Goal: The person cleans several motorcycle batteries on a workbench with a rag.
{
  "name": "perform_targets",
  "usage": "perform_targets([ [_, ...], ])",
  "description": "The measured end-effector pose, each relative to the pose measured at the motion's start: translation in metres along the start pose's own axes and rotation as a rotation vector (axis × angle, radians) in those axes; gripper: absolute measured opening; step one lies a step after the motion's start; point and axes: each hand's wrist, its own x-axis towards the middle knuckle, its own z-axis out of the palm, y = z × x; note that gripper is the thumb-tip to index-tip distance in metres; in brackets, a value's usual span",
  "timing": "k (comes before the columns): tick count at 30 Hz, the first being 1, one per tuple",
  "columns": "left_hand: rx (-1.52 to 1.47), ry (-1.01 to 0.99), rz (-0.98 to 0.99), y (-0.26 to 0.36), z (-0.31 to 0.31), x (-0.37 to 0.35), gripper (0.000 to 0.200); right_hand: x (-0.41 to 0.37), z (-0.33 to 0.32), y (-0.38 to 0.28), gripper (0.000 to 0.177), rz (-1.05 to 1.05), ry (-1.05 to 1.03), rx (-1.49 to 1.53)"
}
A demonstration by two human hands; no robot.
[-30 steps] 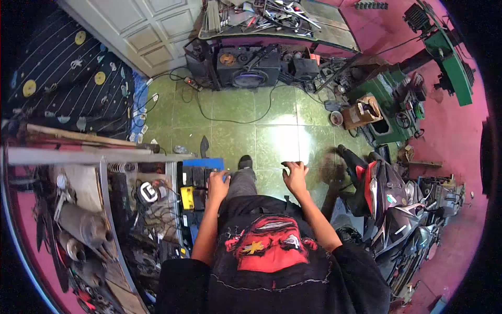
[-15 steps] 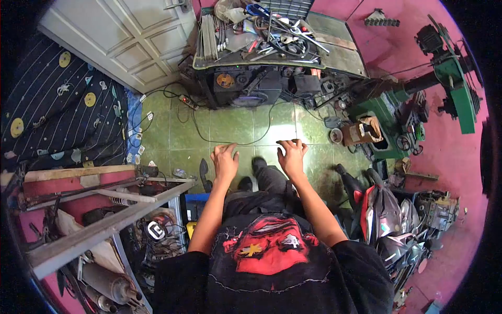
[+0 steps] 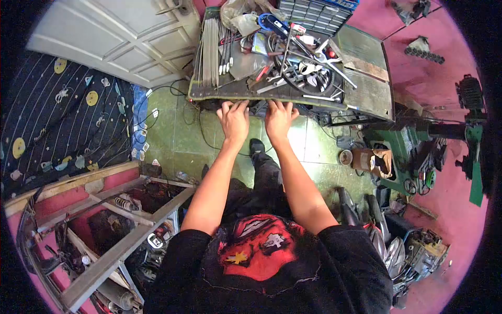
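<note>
Both arms reach forward to the front edge of a cluttered workbench (image 3: 214, 96). My left hand (image 3: 235, 124) is palm down, its bent fingers apart and their tips right at the bench's front edge. Beside it, my right hand (image 3: 279, 121) is in a similar pose, fingers spread and tips at the same edge, thumb out to the right. Neither hand shows anything in it. On the benchtop lie a bundle of thin rods (image 3: 210, 52), wrenches (image 3: 328, 62), a black ring-shaped part (image 3: 330, 83) and a blue-handled tool (image 3: 273, 23). Dark machinery under the bench is mostly hidden.
A drawer cabinet (image 3: 308, 18) stands at the bench's back. To the right is a green machine (image 3: 392, 141) with a cardboard box (image 3: 368, 159) beside it. A metal rack (image 3: 128, 243) with parts fills the lower left. Cables (image 3: 201, 131) cross the tiled floor (image 3: 172, 133).
I have come closer to the workbench. Both hands have moved forward from over the open floor to the bench's front edge and slightly nearer each other.
</note>
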Motion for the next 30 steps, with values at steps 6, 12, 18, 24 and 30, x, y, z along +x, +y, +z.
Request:
perform_targets([
  [6,0.101,0.006,-0.055,0.003,0.046,0.052,0.021,0.043,0.034,-0.018,0.039,0.101,-0.040,0.076],
  [12,0.148,-0.027,-0.128,0.001,0.074,0.076,0.020,0.065,0.055,-0.020,0.040,0.240,-0.093,0.075],
  [18,0.166,-0.048,-0.123,-0.011,0.085,0.081,0.015,0.077,0.064,-0.017,0.040,0.212,-0.106,0.017],
  [24,0.072,-0.047,-0.055,-0.013,0.079,0.074,0.012,0.074,0.068,-0.012,0.045,0.172,-0.072,0.036],
  [30,0.009,-0.016,0.012,-0.001,0.063,0.067,0.013,0.072,0.064,-0.011,0.046,0.150,-0.040,0.051],
])
